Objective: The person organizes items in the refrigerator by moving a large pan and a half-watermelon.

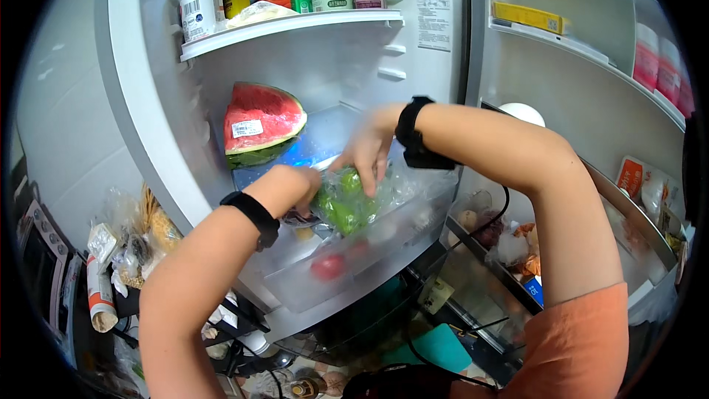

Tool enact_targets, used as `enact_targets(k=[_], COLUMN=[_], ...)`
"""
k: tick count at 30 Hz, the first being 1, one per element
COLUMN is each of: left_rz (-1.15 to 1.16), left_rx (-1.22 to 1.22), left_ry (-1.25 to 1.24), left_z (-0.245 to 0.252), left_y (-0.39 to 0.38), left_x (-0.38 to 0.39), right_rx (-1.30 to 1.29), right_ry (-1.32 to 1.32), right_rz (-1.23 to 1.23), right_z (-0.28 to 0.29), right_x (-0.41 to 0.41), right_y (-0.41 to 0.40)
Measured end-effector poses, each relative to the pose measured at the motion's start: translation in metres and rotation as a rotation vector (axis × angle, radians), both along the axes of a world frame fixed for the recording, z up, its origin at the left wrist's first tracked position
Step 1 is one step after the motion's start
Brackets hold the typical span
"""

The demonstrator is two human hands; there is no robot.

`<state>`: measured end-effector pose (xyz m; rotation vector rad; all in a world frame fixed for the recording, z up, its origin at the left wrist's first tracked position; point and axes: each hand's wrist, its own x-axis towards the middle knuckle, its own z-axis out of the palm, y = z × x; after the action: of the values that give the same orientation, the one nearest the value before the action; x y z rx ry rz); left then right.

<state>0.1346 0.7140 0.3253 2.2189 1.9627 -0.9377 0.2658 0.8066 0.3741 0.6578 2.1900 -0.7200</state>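
Observation:
A clear plastic bag of green vegetables point(346, 208), possibly peppers, lies at the top of the translucent refrigerator drawer point(293, 291). My right hand point(366, 147) reaches down onto this bag from above, its fingers gripping the plastic; part of the hand is blurred. At the bag's left edge is my left hand point(299, 191), knuckles up. Its fingers are largely hidden, so its hold is unclear. Through the drawer front shows a round red item point(328, 267), seen hazily. More clear plastic bagging point(412, 183) fills the drawer's right side.
Behind the drawer, a wrapped watermelon wedge point(263, 119) sits on the glass shelf. Jars and bottles crowd the upper shelf point(299, 21). The open door's bins point(493, 271) hold bagged food at right. Bagged goods point(133, 249) stand outside at left. Dark cables point(505, 199) hang near my right arm.

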Motion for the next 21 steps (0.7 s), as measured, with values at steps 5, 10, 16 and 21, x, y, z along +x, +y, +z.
enact_targets(k=[5, 10, 16, 21], left_rz=[-0.080, -0.078, -0.227, -0.299], left_rx=[0.152, 0.047, 0.169, 0.127], left_ry=[-0.266, -0.217, -0.282, -0.371], left_z=[-0.017, -0.020, 0.021, -0.014], left_y=[0.004, 0.013, -0.014, -0.019], left_x=[0.017, 0.017, 0.039, 0.029], right_rx=[0.470, 0.517, 1.092, 1.032], right_ry=[-0.370, -0.340, -0.063, -0.204], right_rz=[-0.168, 0.073, 0.298, 0.372], right_z=[0.016, -0.017, -0.048, -0.018], right_x=[0.011, 0.020, 0.042, 0.023], right_y=[0.007, -0.022, 0.025, 0.027])
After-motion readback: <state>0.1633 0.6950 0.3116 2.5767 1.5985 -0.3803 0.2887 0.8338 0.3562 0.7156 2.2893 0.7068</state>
